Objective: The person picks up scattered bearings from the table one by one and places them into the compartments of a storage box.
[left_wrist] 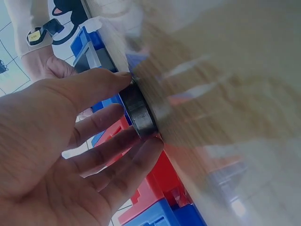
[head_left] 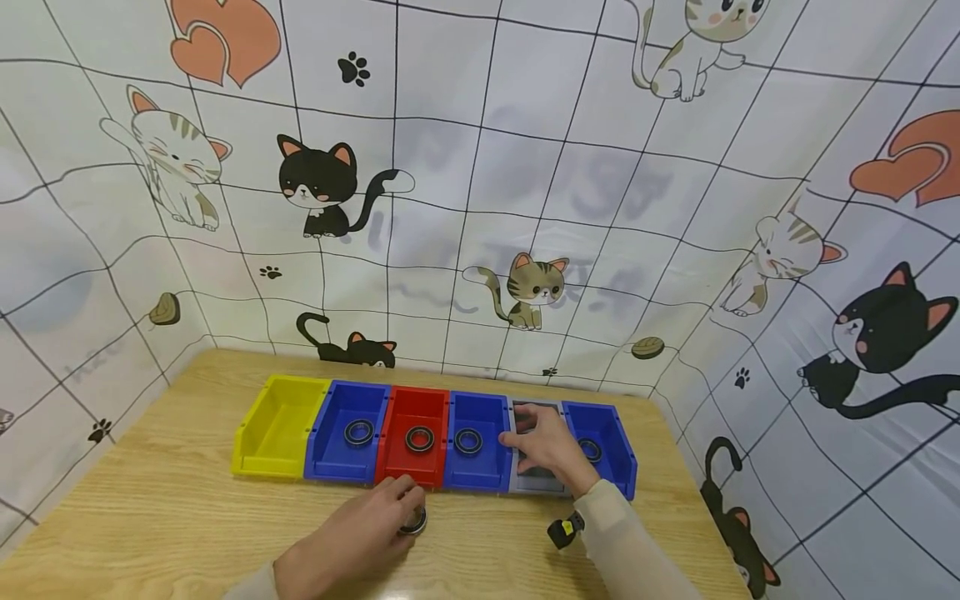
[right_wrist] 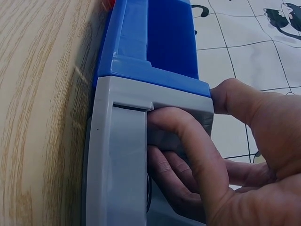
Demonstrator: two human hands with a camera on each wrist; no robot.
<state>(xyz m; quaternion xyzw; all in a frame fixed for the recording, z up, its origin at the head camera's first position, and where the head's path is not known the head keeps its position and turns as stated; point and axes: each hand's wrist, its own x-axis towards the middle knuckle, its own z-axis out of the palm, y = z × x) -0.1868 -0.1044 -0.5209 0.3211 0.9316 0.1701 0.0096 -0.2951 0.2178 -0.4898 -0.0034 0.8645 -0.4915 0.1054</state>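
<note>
My left hand (head_left: 360,523) is low over the table in front of the red bin (head_left: 417,407), pinching a black-edged ball bearing (left_wrist: 138,109) between thumb and fingers. The bearing stands on edge close to the tabletop in the left wrist view. My right hand (head_left: 553,443) reaches into the grey bin (right_wrist: 127,160), fingers bent loosely over its side walls and the thumb apart. A thin dark curved edge (right_wrist: 149,193) shows behind the grey bin's front lip, mostly hidden by that lip and the fingers.
The bins stand in a joined row: yellow (head_left: 281,417) at left, then blue (head_left: 360,396), red, blue (head_left: 480,408), grey and blue (head_left: 611,425). One bearing lies in each blue bin and in the red one. A cat-print curtain (head_left: 450,167) hangs behind the wooden table (head_left: 187,500).
</note>
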